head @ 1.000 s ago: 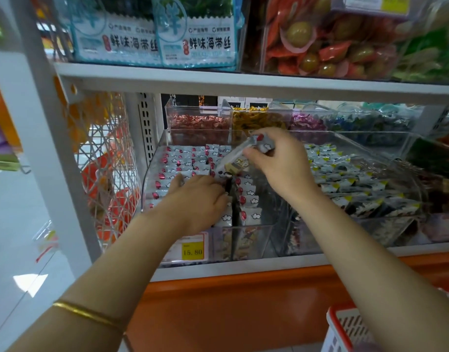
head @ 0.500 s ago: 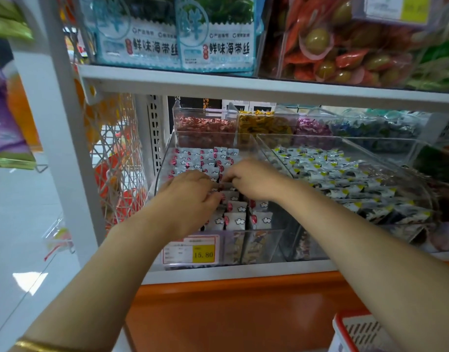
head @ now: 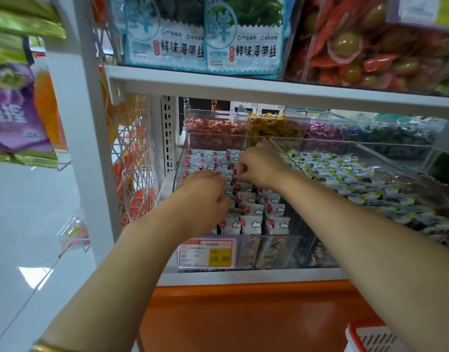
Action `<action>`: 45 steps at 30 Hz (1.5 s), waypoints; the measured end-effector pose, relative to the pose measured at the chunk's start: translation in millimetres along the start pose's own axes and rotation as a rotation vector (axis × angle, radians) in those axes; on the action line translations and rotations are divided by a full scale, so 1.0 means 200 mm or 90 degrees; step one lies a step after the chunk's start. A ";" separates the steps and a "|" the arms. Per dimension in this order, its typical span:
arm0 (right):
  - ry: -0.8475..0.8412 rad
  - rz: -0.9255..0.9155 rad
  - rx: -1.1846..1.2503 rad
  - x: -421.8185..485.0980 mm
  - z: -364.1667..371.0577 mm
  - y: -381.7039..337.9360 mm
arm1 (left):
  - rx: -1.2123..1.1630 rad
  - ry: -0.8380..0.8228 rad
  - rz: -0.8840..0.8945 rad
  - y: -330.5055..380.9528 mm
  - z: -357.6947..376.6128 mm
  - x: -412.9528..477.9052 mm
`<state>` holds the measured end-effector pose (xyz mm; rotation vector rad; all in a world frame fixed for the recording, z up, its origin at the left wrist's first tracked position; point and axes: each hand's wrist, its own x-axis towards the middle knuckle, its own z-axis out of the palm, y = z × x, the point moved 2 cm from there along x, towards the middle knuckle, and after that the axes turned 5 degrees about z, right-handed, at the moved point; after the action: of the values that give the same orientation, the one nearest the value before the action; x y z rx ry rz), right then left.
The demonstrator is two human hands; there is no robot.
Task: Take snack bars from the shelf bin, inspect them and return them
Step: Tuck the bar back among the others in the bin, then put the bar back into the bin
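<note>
The snack bar (head: 234, 172) raised over the bin (head: 269, 250) 1 s ago is now back down in the far rows, the right hand (head: 262, 168) pinching its top with curled fingers. The left hand (head: 202, 196) curls into the near rows (whether it grips anything, I cannot tell). This return looks nearly finished, and another pick likely follows.

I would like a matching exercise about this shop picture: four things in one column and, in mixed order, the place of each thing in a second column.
Things:
1. price tag
2. seaweed packets
3. basket
4. bracelet

Places:
A. bottom right corner of the picture
B. on the left wrist
C. on the front wall of the bin of snack bars
D. on the upper shelf

Pairs: 1-C, 2-D, 3-A, 4-B
</note>
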<state>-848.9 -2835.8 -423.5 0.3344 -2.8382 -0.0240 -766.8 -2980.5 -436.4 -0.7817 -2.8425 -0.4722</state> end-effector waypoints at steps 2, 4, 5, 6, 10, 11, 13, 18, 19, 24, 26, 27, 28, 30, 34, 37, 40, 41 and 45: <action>0.021 0.006 0.086 -0.01 -0.02 -0.01 | -0.008 -0.001 -0.005 0.00 -0.01 0.00; 0.067 0.027 0.183 -0.03 -0.08 0.00 | -0.028 0.015 -0.010 0.01 -0.02 0.00; 0.101 0.040 0.214 -0.05 -0.11 0.01 | -0.044 0.031 -0.013 0.01 -0.03 0.00; 0.141 0.054 0.236 -0.08 -0.14 0.02 | -0.060 0.051 -0.019 0.01 -0.04 -0.01; 0.319 0.105 0.357 -0.26 -0.22 0.07 | -0.125 0.153 -0.054 0.03 -0.07 -0.02; 0.356 0.122 0.387 -0.31 -0.23 0.08 | -0.145 0.179 -0.058 0.03 -0.07 -0.02; 0.399 0.170 0.468 -0.41 -0.24 0.10 | -0.185 0.205 -0.061 0.05 -0.08 -0.04; 0.313 0.274 0.850 -0.60 -0.21 0.07 | -0.372 0.206 -0.081 0.10 -0.05 -0.09; 0.285 0.283 0.915 -0.62 -0.20 0.06 | -0.436 0.208 -0.097 0.10 -0.04 -0.10; 0.185 0.297 1.159 -0.70 -0.16 0.04 | -0.681 0.217 -0.171 0.09 -0.01 -0.12; 0.139 0.287 1.236 -0.72 -0.16 0.04 | -0.770 0.218 -0.191 0.09 -0.01 -0.12; 0.119 0.280 1.260 -0.72 -0.15 0.04 | -0.803 0.221 -0.196 0.09 0.00 -0.12; 0.101 0.275 1.283 -0.73 -0.15 0.04 | -0.836 0.224 -0.201 0.09 0.00 -0.12; 0.067 0.272 1.329 -0.73 -0.14 0.03 | -0.926 0.235 -0.216 0.09 -0.01 -0.12; 0.045 0.287 1.375 -0.73 -0.13 0.02 | -0.977 0.274 -0.243 0.08 -0.03 -0.13; 0.051 0.284 1.395 -0.72 -0.13 0.02 | -0.779 0.295 -0.219 0.09 -0.03 -0.14; 0.074 0.286 1.397 -0.72 -0.13 0.02 | -0.718 0.305 -0.188 0.10 -0.05 -0.15; 0.081 0.292 1.395 -0.71 -0.13 0.02 | -0.725 0.295 -0.182 0.10 -0.05 -0.15; 0.126 0.308 1.347 -0.71 -0.12 0.03 | -0.793 0.223 -0.141 0.09 -0.06 -0.16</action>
<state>-712.0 -2796.4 -439.0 -0.0530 -1.4451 2.6837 -729.6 -2984.5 -427.4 -0.3912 -2.0579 -2.2089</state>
